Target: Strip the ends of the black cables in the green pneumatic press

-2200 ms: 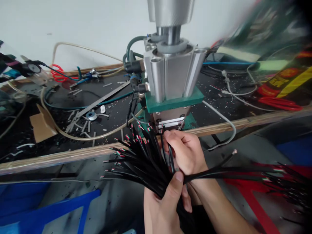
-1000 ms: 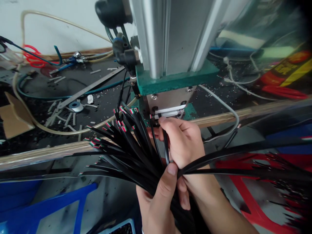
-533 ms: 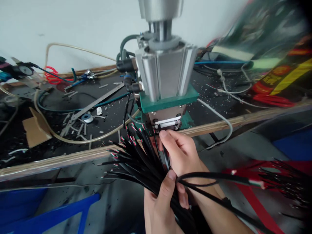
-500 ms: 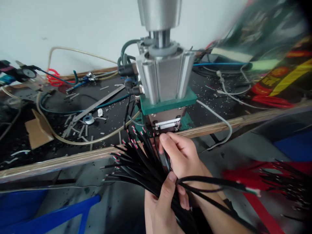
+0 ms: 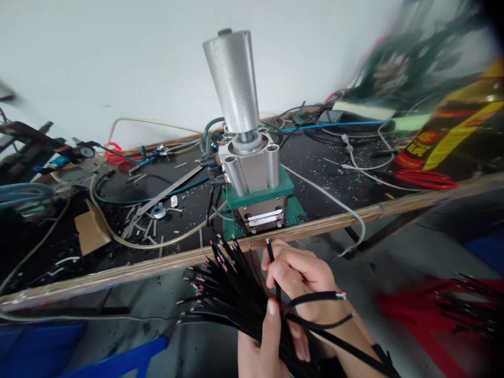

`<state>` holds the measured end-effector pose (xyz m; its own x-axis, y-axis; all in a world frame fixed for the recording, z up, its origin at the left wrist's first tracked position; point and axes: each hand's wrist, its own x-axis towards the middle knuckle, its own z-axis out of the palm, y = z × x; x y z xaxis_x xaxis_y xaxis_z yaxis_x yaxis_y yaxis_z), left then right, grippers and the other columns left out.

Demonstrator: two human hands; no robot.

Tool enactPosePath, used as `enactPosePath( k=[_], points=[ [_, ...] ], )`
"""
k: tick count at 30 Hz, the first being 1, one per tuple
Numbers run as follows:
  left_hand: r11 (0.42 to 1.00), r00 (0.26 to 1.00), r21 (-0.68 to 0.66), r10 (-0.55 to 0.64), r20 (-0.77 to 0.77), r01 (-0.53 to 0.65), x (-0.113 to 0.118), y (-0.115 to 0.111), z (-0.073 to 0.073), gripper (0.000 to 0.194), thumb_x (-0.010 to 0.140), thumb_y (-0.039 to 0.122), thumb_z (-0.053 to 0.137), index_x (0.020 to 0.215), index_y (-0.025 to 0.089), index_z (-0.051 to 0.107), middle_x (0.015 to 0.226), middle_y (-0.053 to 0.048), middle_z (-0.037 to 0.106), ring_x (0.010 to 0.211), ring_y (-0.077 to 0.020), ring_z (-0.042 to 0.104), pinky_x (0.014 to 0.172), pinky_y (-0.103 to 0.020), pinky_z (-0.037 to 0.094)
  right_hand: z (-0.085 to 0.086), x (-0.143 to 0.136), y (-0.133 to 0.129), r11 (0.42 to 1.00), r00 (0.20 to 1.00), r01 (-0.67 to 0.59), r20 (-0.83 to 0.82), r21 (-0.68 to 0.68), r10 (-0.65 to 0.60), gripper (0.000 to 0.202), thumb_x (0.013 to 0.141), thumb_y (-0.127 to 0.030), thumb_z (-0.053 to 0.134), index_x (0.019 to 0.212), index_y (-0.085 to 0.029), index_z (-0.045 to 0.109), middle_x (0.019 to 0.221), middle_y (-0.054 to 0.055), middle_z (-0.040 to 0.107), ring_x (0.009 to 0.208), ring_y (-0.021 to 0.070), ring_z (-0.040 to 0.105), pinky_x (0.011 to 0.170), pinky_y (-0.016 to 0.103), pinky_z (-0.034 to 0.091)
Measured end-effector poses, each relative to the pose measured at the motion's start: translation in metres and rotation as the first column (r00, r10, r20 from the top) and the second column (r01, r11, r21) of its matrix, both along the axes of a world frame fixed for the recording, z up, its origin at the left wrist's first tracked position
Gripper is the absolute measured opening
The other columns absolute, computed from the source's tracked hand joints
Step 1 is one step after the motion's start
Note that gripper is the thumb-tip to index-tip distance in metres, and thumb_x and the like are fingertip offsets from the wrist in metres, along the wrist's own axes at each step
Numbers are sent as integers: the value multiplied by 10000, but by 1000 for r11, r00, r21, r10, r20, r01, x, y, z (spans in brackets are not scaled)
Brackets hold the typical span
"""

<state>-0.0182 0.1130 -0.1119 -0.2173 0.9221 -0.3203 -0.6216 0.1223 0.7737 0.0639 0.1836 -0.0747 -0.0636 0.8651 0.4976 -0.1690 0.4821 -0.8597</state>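
Note:
A thick bundle of black cables point(image 5: 236, 289) fans out to the left, with red, white and green wire tips showing at the ends. My left hand point(image 5: 262, 338) is wrapped around the bundle from below, its thumb lying across the cables. One black cable point(image 5: 271, 257) stands up from the bundle, pinched by my right hand point(image 5: 301, 270) just below its tip. A few more cables curve off to the right over my right wrist. Just beyond my hands, at the bench edge, stands a green and silver pneumatic press point(image 5: 255, 178) with a white-edged slot low on its front.
The dark bench point(image 5: 315, 194) has a wooden front edge and scattered scraps. Hoses, a cardboard piece point(image 5: 91, 231) and a small white roll point(image 5: 158, 212) lie left. A bottle with a yellow label point(image 5: 444, 131) stands right. Below is a red stool point(image 5: 413, 310) bearing more cables.
My right hand has drawn back from the front of the press, and the pinched cable's tip now shows. The view has shifted, so more of the press's top is visible.

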Motion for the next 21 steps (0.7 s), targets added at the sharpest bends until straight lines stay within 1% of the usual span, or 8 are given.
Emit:
enactPosePath(
  k=[2,6,9,12,15,17,19,21],
  points=[
    [999,1000,-32,-17,4,17,1,0,2,548,810,677,966,700,159,824,330,24,481,366,-228,646,372,-271,520,0,1,-1,1000,1000,-11,-20,22,12,417,1165,-360,603,773,-223,646,768,-1,627,793,161,604,740,292,447],
    [998,1000,-69,0,15,1,1,-1,4,574,748,677,1008,857,130,873,393,6,574,334,-205,610,352,-265,492,-3,5,-5,995,991,-97,-92,6,97,465,1156,-461,630,765,-220,700,743,11,623,757,174,608,722,316,447],
    [1000,999,-15,-25,43,26,0,-2,2,474,793,560,1020,759,144,795,424,20,586,292,-141,536,337,-227,452,-10,6,-6,959,938,-272,-242,-76,247,574,1115,-621,644,714,-220,734,691,24,603,670,192,609,623,328,422],
    [1000,998,4,-13,63,12,-2,-3,-1,481,760,523,1056,755,160,739,444,40,594,278,-106,491,334,-207,429,-16,4,-1,945,903,-267,-393,-191,175,710,1081,-753,600,635,-213,712,603,20,560,568,173,546,537,306,356],
    [1000,1000,-5,1,25,-1,-2,-4,-5,518,742,554,1062,782,167,718,440,37,599,288,-104,489,336,-194,402,-13,6,7,925,958,-163,-281,-342,65,591,1033,-696,729,716,-197,736,607,6,607,567,143,520,554,275,370],
    [1000,998,0,-9,-57,9,-2,-5,-6,515,771,573,1038,807,157,736,409,36,570,291,-96,475,343,-180,384,-5,10,11,865,968,-249,-147,-436,204,477,956,-625,847,783,-195,736,633,-11,635,563,130,523,543,253,374],
    [1000,991,-5,-8,-134,7,0,-5,-6,540,779,616,1017,788,146,749,388,36,543,284,-83,444,340,-179,377,4,14,12,809,940,-320,-58,-493,337,448,958,-575,831,757,-197,699,624,-20,628,562,125,526,541,245,371],
    [999,985,-28,23,-173,-28,1,-5,-5,587,737,670,1020,795,147,758,404,36,555,276,-77,419,318,-186,355,13,16,10,802,934,-312,-9,-509,358,449,996,-531,755,710,-196,668,606,-26,603,565,119,514,553,243,364]
  ],
)
